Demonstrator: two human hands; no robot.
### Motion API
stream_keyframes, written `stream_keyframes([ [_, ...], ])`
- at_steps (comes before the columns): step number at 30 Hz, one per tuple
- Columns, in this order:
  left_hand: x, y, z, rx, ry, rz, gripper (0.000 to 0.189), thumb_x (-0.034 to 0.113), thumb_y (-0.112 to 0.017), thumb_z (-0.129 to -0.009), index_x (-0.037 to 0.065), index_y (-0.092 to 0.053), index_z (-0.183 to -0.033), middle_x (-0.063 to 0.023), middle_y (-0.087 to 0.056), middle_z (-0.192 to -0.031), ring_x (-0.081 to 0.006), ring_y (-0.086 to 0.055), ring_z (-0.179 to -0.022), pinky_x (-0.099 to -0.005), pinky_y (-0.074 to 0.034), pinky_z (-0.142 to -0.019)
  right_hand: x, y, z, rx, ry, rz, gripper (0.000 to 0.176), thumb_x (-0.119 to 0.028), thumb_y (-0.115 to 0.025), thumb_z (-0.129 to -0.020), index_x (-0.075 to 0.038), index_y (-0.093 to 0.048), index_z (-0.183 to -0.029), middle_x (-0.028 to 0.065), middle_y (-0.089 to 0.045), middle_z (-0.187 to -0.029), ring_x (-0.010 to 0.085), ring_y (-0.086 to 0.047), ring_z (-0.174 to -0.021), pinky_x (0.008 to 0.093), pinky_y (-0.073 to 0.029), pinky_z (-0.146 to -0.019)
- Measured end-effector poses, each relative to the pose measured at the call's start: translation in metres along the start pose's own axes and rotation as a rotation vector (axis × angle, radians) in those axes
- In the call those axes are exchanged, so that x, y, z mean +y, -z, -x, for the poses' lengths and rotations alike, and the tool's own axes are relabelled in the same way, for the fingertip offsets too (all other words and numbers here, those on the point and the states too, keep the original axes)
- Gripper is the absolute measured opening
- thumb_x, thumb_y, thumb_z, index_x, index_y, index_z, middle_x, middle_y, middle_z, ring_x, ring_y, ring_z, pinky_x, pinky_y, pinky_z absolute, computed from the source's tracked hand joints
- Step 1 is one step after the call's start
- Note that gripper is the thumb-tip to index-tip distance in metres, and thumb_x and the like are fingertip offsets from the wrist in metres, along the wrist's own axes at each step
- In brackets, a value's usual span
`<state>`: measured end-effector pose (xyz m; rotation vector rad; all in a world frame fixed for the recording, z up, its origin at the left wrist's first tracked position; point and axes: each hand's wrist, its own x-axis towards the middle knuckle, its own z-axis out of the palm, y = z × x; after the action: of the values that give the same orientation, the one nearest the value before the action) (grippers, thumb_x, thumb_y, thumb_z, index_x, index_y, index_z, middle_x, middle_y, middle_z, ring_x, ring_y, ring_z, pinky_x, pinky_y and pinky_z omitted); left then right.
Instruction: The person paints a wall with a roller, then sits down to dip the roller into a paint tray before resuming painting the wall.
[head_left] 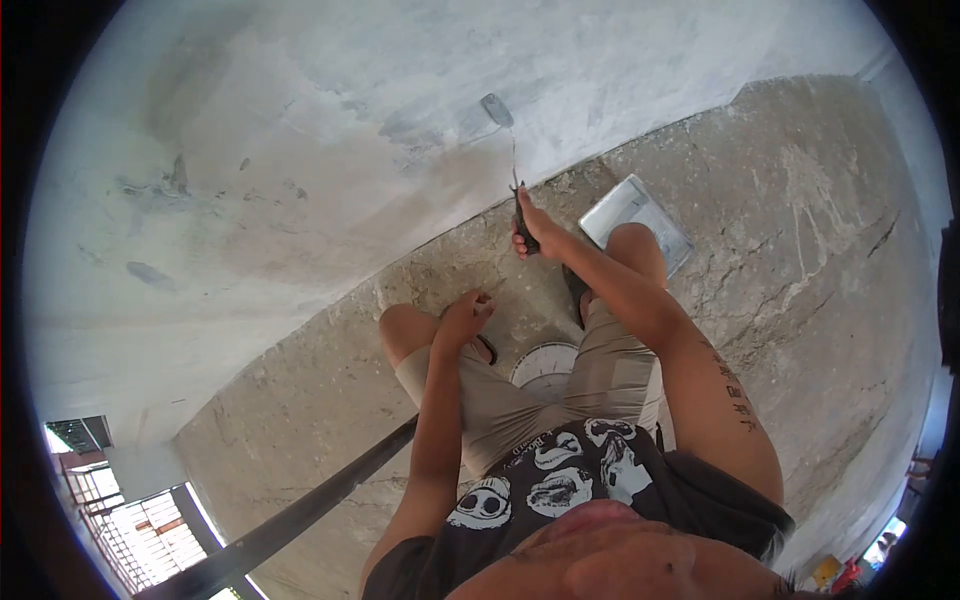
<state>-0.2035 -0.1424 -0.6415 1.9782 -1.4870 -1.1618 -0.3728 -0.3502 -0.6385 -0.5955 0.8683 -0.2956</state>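
My right hand (538, 232) is wrapped round the dark handle of a small paint roller (497, 110). The roller's head rests against the pale wall (330, 140), with its thin wire frame running down to the handle. Beside my right knee a paint tray (636, 210) lies on the floor, partly hidden by my leg. My left hand (466, 318) hangs by my left knee, its fingers loosely curled. Whether anything is in those fingers is too small to tell. Grey patches and smears mark the wall around the roller.
Between my legs is a round white object (545, 366), perhaps a bucket top, partly hidden. A dark bar (300, 505) runs diagonally at lower left. The concrete floor (790, 240) is cracked and stained. A barred window (150, 530) stands at lower left.
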Motion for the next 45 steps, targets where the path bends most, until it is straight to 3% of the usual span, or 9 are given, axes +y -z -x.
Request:
stream_keyframes([
  [15, 0.001, 0.005, 0.004, 0.015, 0.011, -0.002, 0.04, 0.033, -0.067, -0.092, 0.0, -0.062, -0.113, -0.0163, -0.067, -0.107, -0.0288, -0.066, -0.085, -0.0389, -0.053, -0.078, 0.0, 0.003, -0.021, 0.057, 0.055, -0.046, 0.08, -0.081, -0.029, -0.088, -0.006, -0.046, -0.071, 0.0077, -0.046, -0.052, 0.0252, -0.051, -0.042, 0.0422, -0.047, -0.045],
  [18, -0.001, 0.007, 0.004, 0.0, 0.052, 0.05, 0.039, 0.033, -0.067, -0.092, 0.001, -0.063, -0.113, -0.016, -0.067, -0.108, -0.0287, -0.066, -0.086, -0.0388, -0.053, -0.078, -0.009, 0.003, -0.032, 0.125, 0.114, -0.072, 0.079, -0.082, -0.027, -0.088, -0.007, -0.046, -0.07, 0.0077, -0.047, -0.053, 0.0257, -0.052, -0.044, 0.0428, -0.047, -0.045],
  [21, -0.009, 0.004, 0.002, 0.033, -0.046, 0.049, 0.038, 0.032, -0.067, -0.091, 0.001, -0.063, -0.112, -0.0161, -0.068, -0.108, -0.0289, -0.066, -0.086, -0.0387, -0.053, -0.078, -0.046, 0.02, -0.038, 0.158, 0.269, -0.309, 0.078, -0.083, -0.024, -0.087, -0.01, -0.044, -0.07, 0.0068, -0.042, -0.052, 0.0249, -0.044, -0.044, 0.044, -0.043, -0.049],
  [25, -0.013, 0.004, 0.001, 0.017, -0.025, 0.013, 0.038, 0.032, -0.068, -0.091, 0.001, -0.064, -0.112, -0.0163, -0.068, -0.107, -0.0285, -0.066, -0.086, -0.0382, -0.053, -0.078, -0.038, 0.016, -0.039, 0.126, 0.269, -0.31, 0.078, -0.084, -0.024, -0.087, -0.01, -0.043, -0.07, 0.0063, -0.04, -0.051, 0.0241, -0.044, -0.043, 0.0426, -0.043, -0.047],
  [27, -0.01, 0.004, -0.003, 0.011, -0.029, 0.034, 0.037, 0.031, -0.068, -0.091, 0.001, -0.064, -0.112, -0.0163, -0.068, -0.107, -0.0283, -0.066, -0.086, -0.038, -0.053, -0.077, -0.015, -0.001, -0.03, 0.153, 0.068, -0.165, 0.078, -0.084, -0.025, -0.086, -0.009, -0.043, -0.07, 0.0058, -0.039, -0.05, 0.0233, -0.044, -0.041, 0.0413, -0.043, -0.045],
  [28, -0.004, 0.006, -0.002, -0.01, -0.003, 0.015, 0.037, 0.031, -0.068, -0.091, 0.001, -0.064, -0.112, -0.0162, -0.068, -0.107, -0.028, -0.066, -0.086, -0.0379, -0.053, -0.078, -0.005, -0.005, -0.024, 0.163, 0.071, -0.168, 0.078, -0.084, -0.025, -0.086, -0.009, -0.043, -0.07, 0.0058, -0.039, -0.05, 0.0233, -0.044, -0.041, 0.0413, -0.043, -0.045],
  [30, 0.002, 0.003, -0.001, -0.039, 0.025, -0.002, 0.038, 0.031, -0.068, -0.091, 0.001, -0.064, -0.112, -0.0161, -0.068, -0.107, -0.0278, -0.066, -0.086, -0.0377, -0.053, -0.078, 0.01, -0.007, -0.013, -0.016, -0.007, 0.036, 0.079, -0.084, -0.026, -0.086, -0.009, -0.042, -0.07, 0.0053, -0.039, -0.049, 0.0222, -0.043, -0.04, 0.0405, -0.043, -0.044],
  [31, 0.0, 0.001, -0.002, -0.033, 0.014, -0.005, 0.038, 0.031, -0.068, -0.091, 0.001, -0.063, -0.113, -0.0161, -0.068, -0.108, -0.0277, -0.066, -0.085, -0.0377, -0.053, -0.078, 0.009, -0.005, -0.011, 0.031, -0.086, 0.079, 0.079, -0.084, -0.028, -0.086, -0.008, -0.043, -0.069, 0.0042, -0.039, -0.049, 0.0204, -0.044, -0.04, 0.0389, -0.043, -0.043],
  [45, 0.005, 0.007, 0.002, 0.004, -0.002, 0.015, 0.039, 0.031, -0.067, -0.091, 0.0, -0.062, -0.113, -0.0168, -0.067, -0.109, -0.0283, -0.066, -0.087, -0.0367, -0.052, -0.078, 0.013, 0.0, -0.01, 0.168, 0.014, 0.094, 0.078, -0.081, -0.033, -0.088, -0.008, -0.044, -0.065, 0.0045, -0.042, -0.05, 0.0199, -0.046, -0.041, 0.0374, -0.041, -0.042],
])
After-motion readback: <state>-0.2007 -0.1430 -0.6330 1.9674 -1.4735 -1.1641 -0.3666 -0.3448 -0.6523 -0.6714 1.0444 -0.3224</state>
